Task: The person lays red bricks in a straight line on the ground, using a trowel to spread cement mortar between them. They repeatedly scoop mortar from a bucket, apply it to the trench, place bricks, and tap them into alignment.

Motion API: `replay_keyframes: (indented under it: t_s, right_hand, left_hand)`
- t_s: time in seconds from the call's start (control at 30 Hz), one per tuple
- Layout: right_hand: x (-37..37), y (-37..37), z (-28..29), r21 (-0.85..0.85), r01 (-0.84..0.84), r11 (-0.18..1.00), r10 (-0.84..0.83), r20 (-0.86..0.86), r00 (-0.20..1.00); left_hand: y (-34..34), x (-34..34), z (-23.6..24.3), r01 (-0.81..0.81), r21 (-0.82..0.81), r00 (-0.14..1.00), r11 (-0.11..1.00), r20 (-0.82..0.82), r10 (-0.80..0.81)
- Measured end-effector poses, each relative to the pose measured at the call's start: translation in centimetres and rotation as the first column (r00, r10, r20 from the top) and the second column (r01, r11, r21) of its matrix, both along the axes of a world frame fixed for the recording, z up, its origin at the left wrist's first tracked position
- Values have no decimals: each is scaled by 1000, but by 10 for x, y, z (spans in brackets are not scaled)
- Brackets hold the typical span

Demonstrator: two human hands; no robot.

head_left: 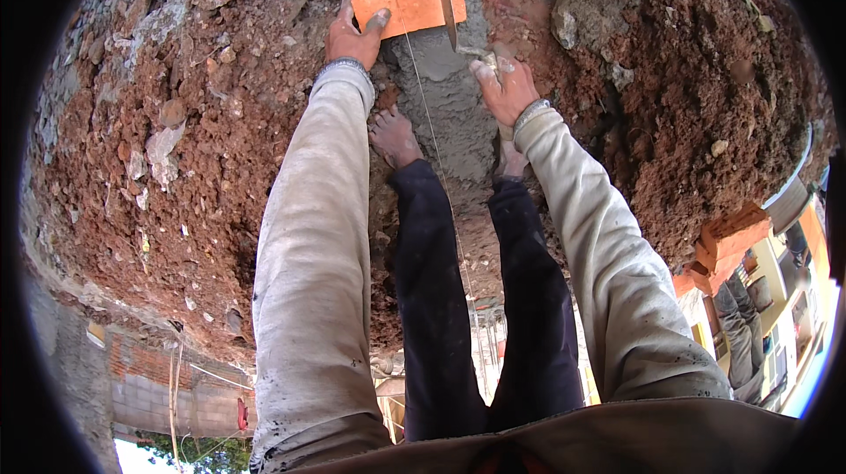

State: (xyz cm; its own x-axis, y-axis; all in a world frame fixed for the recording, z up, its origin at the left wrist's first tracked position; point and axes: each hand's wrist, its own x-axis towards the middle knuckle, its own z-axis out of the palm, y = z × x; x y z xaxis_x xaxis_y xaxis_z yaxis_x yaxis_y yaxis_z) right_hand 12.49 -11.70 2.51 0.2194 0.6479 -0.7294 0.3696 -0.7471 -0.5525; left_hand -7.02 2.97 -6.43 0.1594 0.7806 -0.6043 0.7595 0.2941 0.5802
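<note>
One orange brick (pixel 407 9) is grasped by the left hand (pixel 353 38), one trowel (pixel 448 7) by the clenched right hand (pixel 508 92).

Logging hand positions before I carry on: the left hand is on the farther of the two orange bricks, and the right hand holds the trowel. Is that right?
Not quite: the head view shows the left hand on the nearer brick. The right hand does hold the trowel.

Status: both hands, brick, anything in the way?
Left hand on near brick, left end. Right hand grips trowel. String line crosses brick in view; contact unclear.
</note>
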Motion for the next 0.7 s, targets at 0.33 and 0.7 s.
replay_keyframes:
  t_s: [0.33,0.7]
  right_hand:
    - [4,-33,82,167,195,966,-215,107,971]
    - [128,-191,362,253,655,712,-657,570,494]
  left_hand:
    - [2,13,21,-75,-116,995,990,-71,67]
    - [-87,-16,155,95,97,988,991,113,-106]
